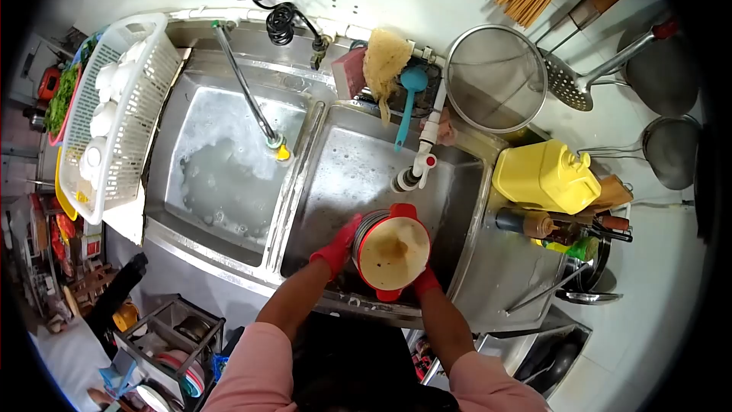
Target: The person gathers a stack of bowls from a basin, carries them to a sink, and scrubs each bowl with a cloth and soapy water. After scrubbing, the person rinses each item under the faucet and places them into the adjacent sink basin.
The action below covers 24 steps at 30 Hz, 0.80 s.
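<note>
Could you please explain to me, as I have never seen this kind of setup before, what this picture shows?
There is no robot here: one camera, worn on a person's head, looks forward and down on a double metal sink. The two hands are the person's own, in red gloves. The left hand holds the side of a red-rimmed pot, stained brown inside; the right hand is at its other side, partly hidden. The pot is over the right basin, while the left basin holds cloudy, foamy water. A white basket of pale items stands on the left, and a yellow jug on the right. Behind the right basin are a blue ladle and a large round sieve.
</note>
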Each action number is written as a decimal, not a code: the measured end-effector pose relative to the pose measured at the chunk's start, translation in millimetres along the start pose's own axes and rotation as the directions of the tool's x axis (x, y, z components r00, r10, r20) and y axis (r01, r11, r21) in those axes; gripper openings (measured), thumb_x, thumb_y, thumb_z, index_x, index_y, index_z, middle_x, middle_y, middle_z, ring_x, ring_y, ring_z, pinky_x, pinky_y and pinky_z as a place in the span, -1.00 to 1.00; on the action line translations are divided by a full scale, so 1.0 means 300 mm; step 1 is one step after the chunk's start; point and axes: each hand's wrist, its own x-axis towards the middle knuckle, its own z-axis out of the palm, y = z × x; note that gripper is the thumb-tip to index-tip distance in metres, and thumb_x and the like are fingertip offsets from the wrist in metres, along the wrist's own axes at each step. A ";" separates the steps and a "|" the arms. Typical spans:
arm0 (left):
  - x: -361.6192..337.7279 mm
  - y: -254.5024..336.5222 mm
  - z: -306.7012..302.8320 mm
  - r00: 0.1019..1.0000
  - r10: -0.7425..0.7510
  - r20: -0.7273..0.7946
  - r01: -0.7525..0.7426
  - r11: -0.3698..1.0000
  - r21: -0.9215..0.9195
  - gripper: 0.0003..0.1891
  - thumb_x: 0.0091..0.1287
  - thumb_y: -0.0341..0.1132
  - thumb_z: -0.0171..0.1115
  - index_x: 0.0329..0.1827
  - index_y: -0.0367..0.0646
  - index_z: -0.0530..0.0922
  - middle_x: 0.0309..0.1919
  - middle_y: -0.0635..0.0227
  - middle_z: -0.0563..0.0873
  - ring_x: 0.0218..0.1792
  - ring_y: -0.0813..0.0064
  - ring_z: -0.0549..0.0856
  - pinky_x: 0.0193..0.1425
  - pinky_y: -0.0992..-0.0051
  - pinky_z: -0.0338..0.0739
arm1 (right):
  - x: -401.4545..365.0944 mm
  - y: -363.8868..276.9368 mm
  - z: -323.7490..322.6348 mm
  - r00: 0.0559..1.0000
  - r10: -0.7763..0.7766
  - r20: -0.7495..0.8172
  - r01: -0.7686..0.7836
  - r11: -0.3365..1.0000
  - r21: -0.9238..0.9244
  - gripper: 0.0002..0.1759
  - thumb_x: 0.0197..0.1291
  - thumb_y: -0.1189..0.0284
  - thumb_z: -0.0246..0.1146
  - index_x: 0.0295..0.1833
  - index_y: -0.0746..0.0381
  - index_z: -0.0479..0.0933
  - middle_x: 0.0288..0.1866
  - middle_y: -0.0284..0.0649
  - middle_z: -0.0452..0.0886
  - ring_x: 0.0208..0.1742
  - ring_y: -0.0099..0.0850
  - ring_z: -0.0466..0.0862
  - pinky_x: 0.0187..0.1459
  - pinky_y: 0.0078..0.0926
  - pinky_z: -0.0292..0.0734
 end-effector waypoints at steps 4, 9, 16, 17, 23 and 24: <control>-0.090 0.096 0.079 0.999 -0.026 -0.038 0.029 0.995 0.094 -0.42 0.55 0.14 -0.15 0.35 -0.13 0.45 0.24 0.26 0.59 0.23 0.42 0.52 0.39 0.35 0.34 | 0.028 0.012 0.023 0.999 -0.039 0.010 0.039 0.999 0.037 -0.52 0.48 0.21 0.03 0.35 0.28 0.42 0.23 -0.15 0.61 0.04 -0.33 0.69 0.12 -0.38 0.58; -0.127 0.235 0.149 0.953 0.242 -0.185 -0.110 0.840 0.531 -0.39 0.51 -0.07 0.05 0.52 -0.18 0.22 0.31 0.30 0.53 0.28 0.38 0.51 0.37 0.34 0.38 | 0.072 0.026 0.024 0.994 -0.111 0.007 0.112 0.994 -0.001 -0.51 0.48 0.20 0.03 0.36 0.27 0.42 0.23 -0.15 0.60 0.05 -0.33 0.69 0.13 -0.38 0.58; 0.023 0.164 -0.119 0.813 0.469 -0.344 -0.257 0.821 0.511 -0.66 0.31 -0.44 0.25 0.15 -0.22 0.56 -0.14 0.25 0.74 -0.20 0.39 0.71 -0.13 0.35 0.61 | 0.127 0.061 0.140 0.962 -0.220 -0.164 0.194 0.968 -0.160 -0.35 0.44 0.03 0.08 0.49 0.17 0.28 0.40 -0.21 0.43 0.37 -0.29 0.43 0.36 -0.26 0.33; 0.021 0.191 -0.110 0.823 0.420 -0.381 -0.222 0.857 0.465 -0.66 0.29 -0.45 0.25 0.15 -0.22 0.56 -0.14 0.24 0.74 -0.21 0.38 0.71 -0.13 0.36 0.61 | 0.117 0.046 0.171 0.942 -0.319 -0.102 0.288 0.926 -0.244 -0.36 0.44 0.04 0.08 0.48 0.17 0.29 0.41 -0.21 0.43 0.37 -0.29 0.43 0.36 -0.27 0.32; 0.107 0.290 -0.128 0.863 0.109 -0.493 -0.024 0.984 0.176 -0.60 0.26 -0.51 0.16 0.19 -0.11 0.51 -0.06 0.21 0.70 -0.18 0.12 0.74 -0.14 0.11 0.72 | 0.272 0.064 0.220 0.792 -0.611 -0.009 0.447 0.590 -0.672 -0.28 0.26 0.07 0.29 0.39 0.29 0.36 0.28 -0.03 0.55 0.31 -0.14 0.52 0.31 -0.22 0.37; 0.153 0.278 -0.166 0.866 0.053 -0.497 0.022 0.989 0.144 -0.60 0.26 -0.48 0.12 0.19 -0.08 0.48 -0.03 0.20 0.69 -0.16 0.05 0.73 -0.19 -0.04 0.73 | 0.258 0.060 0.243 0.753 -0.654 -0.067 0.348 0.483 -0.803 -0.22 0.16 0.00 0.37 0.32 0.33 0.39 0.21 0.06 0.59 0.25 0.00 0.55 0.24 -0.12 0.41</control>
